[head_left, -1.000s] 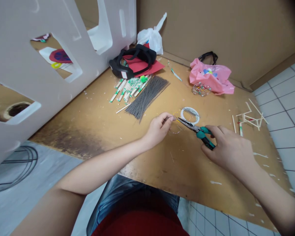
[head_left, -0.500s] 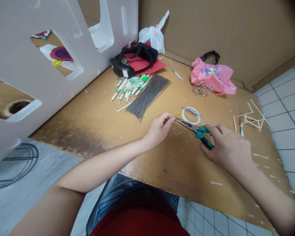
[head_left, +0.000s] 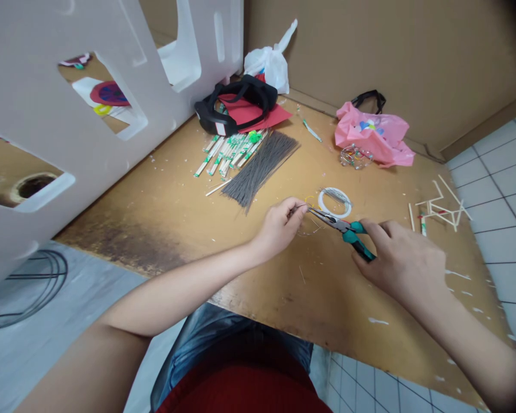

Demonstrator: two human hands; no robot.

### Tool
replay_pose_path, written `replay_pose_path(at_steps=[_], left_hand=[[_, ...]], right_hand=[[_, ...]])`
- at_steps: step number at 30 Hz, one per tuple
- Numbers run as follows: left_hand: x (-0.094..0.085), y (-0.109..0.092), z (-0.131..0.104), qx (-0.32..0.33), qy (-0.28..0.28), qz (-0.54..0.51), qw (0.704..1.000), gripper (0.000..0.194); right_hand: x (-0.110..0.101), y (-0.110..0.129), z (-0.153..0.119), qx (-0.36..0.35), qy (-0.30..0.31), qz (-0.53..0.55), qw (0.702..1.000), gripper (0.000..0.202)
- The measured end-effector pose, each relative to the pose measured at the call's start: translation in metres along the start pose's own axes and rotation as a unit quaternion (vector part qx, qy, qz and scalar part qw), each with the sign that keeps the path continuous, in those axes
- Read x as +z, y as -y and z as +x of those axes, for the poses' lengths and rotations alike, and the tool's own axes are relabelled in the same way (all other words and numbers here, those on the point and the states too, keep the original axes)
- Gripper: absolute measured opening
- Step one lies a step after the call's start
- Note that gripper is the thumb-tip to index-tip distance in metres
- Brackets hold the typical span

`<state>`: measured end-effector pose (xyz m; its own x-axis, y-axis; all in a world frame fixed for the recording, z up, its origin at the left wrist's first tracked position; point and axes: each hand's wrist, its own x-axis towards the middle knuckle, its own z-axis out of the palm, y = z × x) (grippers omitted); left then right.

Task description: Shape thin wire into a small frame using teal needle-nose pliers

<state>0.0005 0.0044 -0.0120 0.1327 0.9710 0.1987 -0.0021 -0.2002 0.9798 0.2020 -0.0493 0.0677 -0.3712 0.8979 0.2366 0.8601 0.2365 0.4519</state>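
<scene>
My right hand (head_left: 406, 258) is wrapped round the green and black handles of long-nose pliers (head_left: 341, 225), whose jaws point left. At the jaw tips, my left hand (head_left: 281, 225) pinches a thin piece of wire (head_left: 308, 206) between thumb and fingertips. The wire is so fine that its full shape cannot be made out. Just behind the pliers lies a white ring (head_left: 320, 202) with grey wire across it. Thin loops of beaded wire (head_left: 312, 232) show under the jaws.
Left of centre lie a bundle of grey wires (head_left: 260, 169) and paper-wrapped chopsticks (head_left: 227, 152), with a black headset (head_left: 210, 117) behind. A pink bag (head_left: 378, 137) sits at the back right. Joined sticks (head_left: 441, 209) lie near the right edge. A white plastic panel (head_left: 112, 34) stands at left.
Almost nothing differs. My right hand and the plier handles have shifted very slightly to the right, while the left hand keeps its pinch.
</scene>
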Motion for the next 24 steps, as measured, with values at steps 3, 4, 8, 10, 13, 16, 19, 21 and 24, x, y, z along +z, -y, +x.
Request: replay_pose_path(at_steps=[3, 4, 8, 10, 13, 16, 19, 21, 24], left_hand=[[-0.0001, -0.0007, -0.0005, 0.0, 0.001, 0.0, 1.0, 0.017], [-0.0001, -0.0009, -0.0006, 0.002, 0.0, 0.002, 1.0, 0.017], [-0.0002, -0.0013, -0.001, 0.004, -0.003, 0.008, 1.0, 0.016], [0.0, -0.0012, -0.0012, 0.002, -0.003, 0.007, 1.0, 0.016], [0.0005, -0.0008, -0.0016, 0.005, -0.001, -0.001, 1.0, 0.017], [0.001, -0.001, -0.0021, 0.005, 0.0, -0.001, 1.0, 0.017], [0.0016, -0.0011, -0.0026, 0.002, -0.001, -0.004, 1.0, 0.015], [0.002, -0.0004, -0.0025, 0.001, 0.0, -0.008, 1.0, 0.015], [0.002, 0.0011, -0.0018, -0.002, -0.001, -0.008, 1.0, 0.015]], right_hand=[[-0.0017, 0.0014, -0.0016, 0.002, 0.005, 0.005, 1.0, 0.033], [-0.0023, 0.002, -0.0023, 0.003, 0.008, 0.003, 1.0, 0.034], [-0.0048, 0.0046, -0.0043, 0.015, 0.013, -0.004, 1.0, 0.033], [-0.0055, 0.0054, -0.0047, 0.017, 0.012, 0.0, 1.0, 0.032], [-0.0056, 0.0057, -0.0052, 0.014, 0.007, 0.001, 1.0, 0.031], [-0.0043, 0.0049, -0.0066, 0.015, -0.01, -0.006, 1.0, 0.03], [-0.0021, 0.0039, -0.0081, 0.013, -0.017, -0.006, 1.0, 0.028], [-0.0011, 0.0039, -0.0084, 0.014, -0.014, 0.0, 1.0, 0.029], [-0.0011, 0.0054, -0.0069, 0.02, 0.001, 0.005, 1.0, 0.03]])
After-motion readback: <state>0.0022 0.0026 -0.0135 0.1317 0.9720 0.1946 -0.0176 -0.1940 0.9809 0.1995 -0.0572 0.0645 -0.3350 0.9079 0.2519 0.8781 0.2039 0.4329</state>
